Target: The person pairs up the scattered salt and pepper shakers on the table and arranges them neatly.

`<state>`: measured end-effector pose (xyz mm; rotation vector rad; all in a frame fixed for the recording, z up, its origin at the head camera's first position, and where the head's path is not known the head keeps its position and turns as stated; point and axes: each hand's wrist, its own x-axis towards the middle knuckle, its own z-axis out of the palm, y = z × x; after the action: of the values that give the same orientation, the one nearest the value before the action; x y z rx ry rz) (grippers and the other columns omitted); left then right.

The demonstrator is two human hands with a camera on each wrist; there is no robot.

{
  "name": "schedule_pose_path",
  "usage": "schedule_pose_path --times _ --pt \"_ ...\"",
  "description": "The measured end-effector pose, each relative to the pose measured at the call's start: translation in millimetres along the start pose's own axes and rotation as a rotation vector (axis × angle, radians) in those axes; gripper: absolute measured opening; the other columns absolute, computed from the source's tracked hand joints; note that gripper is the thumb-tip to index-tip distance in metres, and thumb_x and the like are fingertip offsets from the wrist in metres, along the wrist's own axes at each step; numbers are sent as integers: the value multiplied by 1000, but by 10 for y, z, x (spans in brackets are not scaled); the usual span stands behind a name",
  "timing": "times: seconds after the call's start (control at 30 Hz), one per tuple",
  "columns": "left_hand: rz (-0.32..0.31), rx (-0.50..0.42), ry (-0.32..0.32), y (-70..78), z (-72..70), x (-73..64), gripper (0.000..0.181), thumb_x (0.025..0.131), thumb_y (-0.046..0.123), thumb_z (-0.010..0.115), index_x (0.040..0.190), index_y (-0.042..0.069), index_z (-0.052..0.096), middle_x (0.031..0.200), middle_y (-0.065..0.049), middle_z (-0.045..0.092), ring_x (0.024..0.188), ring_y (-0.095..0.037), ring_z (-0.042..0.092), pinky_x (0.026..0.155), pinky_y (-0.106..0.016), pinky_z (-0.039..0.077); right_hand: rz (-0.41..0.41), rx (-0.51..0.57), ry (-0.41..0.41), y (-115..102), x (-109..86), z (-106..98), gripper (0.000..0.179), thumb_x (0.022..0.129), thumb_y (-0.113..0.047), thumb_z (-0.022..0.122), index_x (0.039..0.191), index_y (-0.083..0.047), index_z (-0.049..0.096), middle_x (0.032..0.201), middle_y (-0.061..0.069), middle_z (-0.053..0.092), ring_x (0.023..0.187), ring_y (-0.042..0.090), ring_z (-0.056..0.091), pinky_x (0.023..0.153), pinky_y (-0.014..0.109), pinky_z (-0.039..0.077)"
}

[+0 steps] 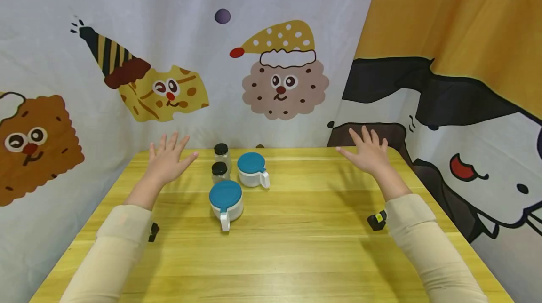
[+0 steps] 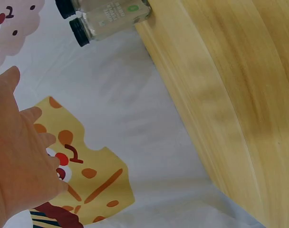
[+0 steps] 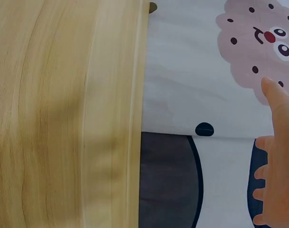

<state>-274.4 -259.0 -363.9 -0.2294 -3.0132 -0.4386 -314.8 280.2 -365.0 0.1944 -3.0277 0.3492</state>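
My left hand (image 1: 166,161) is held up over the left side of the table, fingers spread, holding nothing. Nearest to it stand two clear glass jars with black lids, the back jar (image 1: 222,153) and the front jar (image 1: 219,172). Just right of them is a white pot with a blue lid (image 1: 251,163), its handle toward the right. A second blue-lidded white pot (image 1: 226,199) sits closer to me, handle facing the front. Over the right side, my right hand (image 1: 369,153) is raised with its fingers spread and nothing in it.
The wooden table (image 1: 305,246) ends at the back against a printed curtain (image 1: 178,20) with cartoon biscuits. Another curtain, orange and white (image 1: 466,25), hangs along the right side. A small black device (image 1: 377,220) shows by the right cuff.
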Motion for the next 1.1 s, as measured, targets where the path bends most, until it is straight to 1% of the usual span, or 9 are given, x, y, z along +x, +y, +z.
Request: schedule_pose_path --times 0.23,0.37,0.57,0.77,0.93,1.1 --pt "1 -21 2 15 -21 -37 85 94 69 27 154 10 16 157 -20 -6 138 -41 -19 102 -64 -17 -17 16 40 -29 -48 16 94 86 -76 35 155 -16 12 156 26 -1 138 49 -4 101 70 -8" --pt "6 -37 14 21 -14 -57 82 95 67 28 154 11 15 157 -19 -6 139 -41 -19 102 -64 -17 -27 29 63 -63 -81 34 93 87 -75 35 155 -17 12 156 25 0 139 49 -2 102 70 -5" --pt "25 -64 57 53 -2 -98 77 97 61 34 154 11 18 157 -19 -2 140 -42 -15 103 -63 -16 -47 58 88 -124 -138 35 91 88 -74 37 155 -18 13 156 24 1 139 47 0 102 70 -4" --pt "42 -96 97 87 11 -149 76 97 60 35 154 12 18 157 -18 0 140 -40 -14 104 -61 -15 -64 90 123 -177 -186 60 90 88 -72 40 155 -18 14 156 24 4 140 46 1 102 69 -5" --pt "64 -135 127 84 58 -179 77 96 61 35 154 12 18 158 -18 3 141 -40 -11 105 -61 -14 -80 115 163 -206 -213 101 88 89 -69 44 155 -17 16 156 24 7 140 45 3 103 69 -3" --pt "79 -183 158 100 101 -203 74 98 56 40 153 10 22 157 -19 7 142 -40 -7 106 -61 -11 -98 134 194 -278 -258 119 88 89 -67 46 155 -18 16 157 21 8 141 42 3 104 68 -1"
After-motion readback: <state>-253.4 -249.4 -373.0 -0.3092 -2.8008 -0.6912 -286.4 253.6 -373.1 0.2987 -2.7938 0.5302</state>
